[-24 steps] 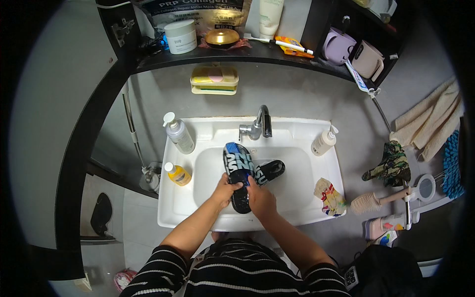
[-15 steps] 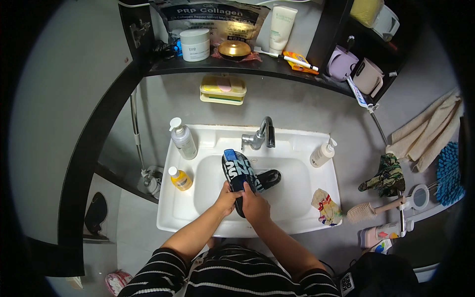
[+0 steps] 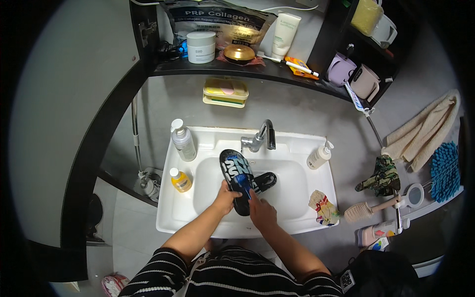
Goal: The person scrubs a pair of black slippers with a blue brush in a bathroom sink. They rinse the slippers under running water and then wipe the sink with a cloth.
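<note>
Over the sink, my left hand (image 3: 225, 198) is closed around the side of a black slipper (image 3: 229, 161) with pale block lettering, which is tilted up. My right hand (image 3: 262, 212) is closed on the handle of a blue brush (image 3: 242, 180), its head lying against the middle of the slipper. The bristles are hidden. A second black slipper (image 3: 267, 181) rests in the basin of the white sink (image 3: 292, 218), partly behind the first.
A chrome faucet (image 3: 258, 138) rises behind the slippers. Left on the rim stand a grey pump bottle (image 3: 184, 143) and a yellow bottle (image 3: 181, 181); right, a white pump bottle (image 3: 319, 156) and a crumpled patterned cloth (image 3: 324, 208). A black shelf (image 3: 208, 69) holds toiletries above.
The brush has moved from the slipper's far end back toward me, to its middle. My right hand has shifted slightly right and nearer. The left hand still grips the slipper.
</note>
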Tool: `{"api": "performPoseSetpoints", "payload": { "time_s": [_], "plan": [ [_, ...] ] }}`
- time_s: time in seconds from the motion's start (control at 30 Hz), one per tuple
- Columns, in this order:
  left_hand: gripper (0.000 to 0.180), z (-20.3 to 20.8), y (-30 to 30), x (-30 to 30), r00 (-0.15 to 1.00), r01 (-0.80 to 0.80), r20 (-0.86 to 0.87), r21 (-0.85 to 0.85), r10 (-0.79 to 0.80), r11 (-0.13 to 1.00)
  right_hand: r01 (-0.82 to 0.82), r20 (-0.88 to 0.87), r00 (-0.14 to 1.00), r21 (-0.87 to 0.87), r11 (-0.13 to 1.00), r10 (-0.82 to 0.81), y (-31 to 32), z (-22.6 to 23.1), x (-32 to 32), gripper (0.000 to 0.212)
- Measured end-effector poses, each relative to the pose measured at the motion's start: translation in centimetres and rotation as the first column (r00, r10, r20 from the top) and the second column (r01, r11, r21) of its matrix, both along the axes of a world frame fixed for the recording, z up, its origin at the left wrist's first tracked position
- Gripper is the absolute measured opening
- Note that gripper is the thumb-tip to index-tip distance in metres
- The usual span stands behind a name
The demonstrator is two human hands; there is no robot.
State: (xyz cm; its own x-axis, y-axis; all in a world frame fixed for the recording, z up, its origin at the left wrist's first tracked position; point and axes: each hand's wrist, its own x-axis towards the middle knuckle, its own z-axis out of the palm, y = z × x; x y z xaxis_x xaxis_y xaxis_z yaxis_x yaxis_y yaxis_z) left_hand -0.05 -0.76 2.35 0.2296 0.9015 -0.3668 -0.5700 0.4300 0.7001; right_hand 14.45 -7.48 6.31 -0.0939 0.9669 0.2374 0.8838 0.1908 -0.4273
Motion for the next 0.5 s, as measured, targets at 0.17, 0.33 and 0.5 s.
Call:
{"api": "performPoseSetpoints", "payload": {
  "time_s": [0.17,0.33,0.5],
  "plan": [
    [0.066,-0.9,1.5,-3.5,0.979,-0.159,0.129,0.005,0.157,0.987,-0.088,0.125,0.988,-0.063,0.994,0.095,-5.2,-0.9,3.4,0.038],
    [0.032,0.4,0.1,-1.0,0.958,-0.124,0.253,-0.056,0.135,0.991,-0.092,0.082,0.993,0.113,0.989,0.083,-2.5,-1.2,1.9,0.040],
    [0.026,0.1,1.6,-1.4,0.914,-0.122,0.375,-0.113,0.156,0.986,-0.084,0.090,0.993,0.091,0.992,0.076,-2.5,-0.6,1.4,0.042]
  ]
}}
